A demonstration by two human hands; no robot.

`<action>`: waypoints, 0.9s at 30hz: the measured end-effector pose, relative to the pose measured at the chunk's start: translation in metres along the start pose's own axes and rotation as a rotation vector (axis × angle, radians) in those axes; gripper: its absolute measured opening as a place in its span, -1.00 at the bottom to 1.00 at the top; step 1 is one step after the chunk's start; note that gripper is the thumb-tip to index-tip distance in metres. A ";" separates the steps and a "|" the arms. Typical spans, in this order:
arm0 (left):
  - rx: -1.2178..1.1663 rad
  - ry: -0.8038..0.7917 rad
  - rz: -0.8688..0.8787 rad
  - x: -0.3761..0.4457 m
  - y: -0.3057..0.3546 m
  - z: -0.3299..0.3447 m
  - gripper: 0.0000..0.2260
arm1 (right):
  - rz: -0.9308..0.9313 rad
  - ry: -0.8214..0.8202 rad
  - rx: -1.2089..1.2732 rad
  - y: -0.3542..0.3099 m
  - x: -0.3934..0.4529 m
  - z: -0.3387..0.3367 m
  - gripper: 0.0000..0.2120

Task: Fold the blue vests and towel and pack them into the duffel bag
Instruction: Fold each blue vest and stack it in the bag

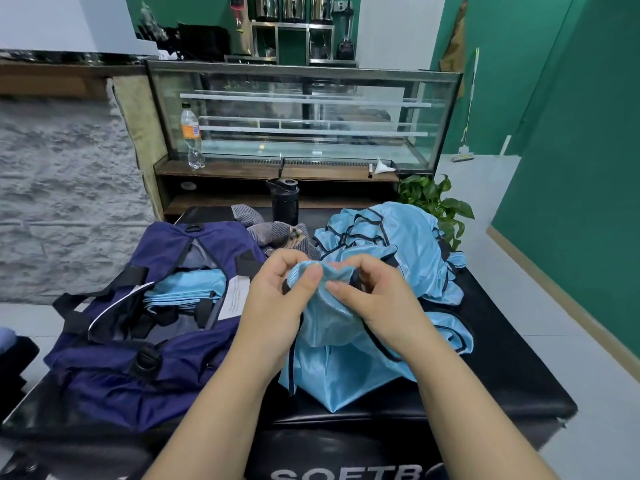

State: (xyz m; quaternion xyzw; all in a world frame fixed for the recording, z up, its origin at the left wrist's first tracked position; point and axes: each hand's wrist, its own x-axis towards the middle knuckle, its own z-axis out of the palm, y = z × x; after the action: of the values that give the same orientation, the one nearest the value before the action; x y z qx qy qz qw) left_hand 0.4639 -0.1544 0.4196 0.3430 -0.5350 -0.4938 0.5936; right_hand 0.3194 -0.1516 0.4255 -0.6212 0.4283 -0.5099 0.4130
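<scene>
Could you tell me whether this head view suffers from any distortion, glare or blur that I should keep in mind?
Head view: wide-angle bending bows the display case and walls; soft sheen on the held vest; left hand and right hand reasonably sharp; even lighting, no harsh shadows; corners soften.

A black flask [285, 205] stands before the glass display case [304, 119].
</scene>
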 end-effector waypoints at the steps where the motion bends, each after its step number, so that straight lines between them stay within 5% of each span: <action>1: 0.085 0.016 0.038 0.001 -0.003 0.001 -0.90 | 0.005 -0.004 0.008 0.004 0.000 -0.001 -0.87; 13: 0.601 -0.100 0.105 0.005 -0.040 0.012 -0.68 | 0.128 -0.022 -0.380 0.069 -0.004 -0.016 -0.83; 19: 0.613 -0.071 0.074 0.006 -0.049 0.018 -0.74 | 0.329 0.255 -0.626 0.131 -0.014 -0.081 -0.86; 22: 0.603 -0.052 0.070 0.009 -0.051 0.023 -0.76 | 0.486 0.384 -0.740 0.157 -0.023 -0.113 -0.69; 27: 0.565 -0.087 0.018 0.011 -0.056 0.030 -0.78 | 0.647 0.316 -0.898 0.185 -0.034 -0.138 -0.59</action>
State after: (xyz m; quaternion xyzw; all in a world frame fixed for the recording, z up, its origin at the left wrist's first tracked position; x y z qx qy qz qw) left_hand 0.4213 -0.1769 0.3764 0.4685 -0.6793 -0.3342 0.4554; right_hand 0.1589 -0.1842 0.2594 -0.4892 0.8276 -0.2124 0.1750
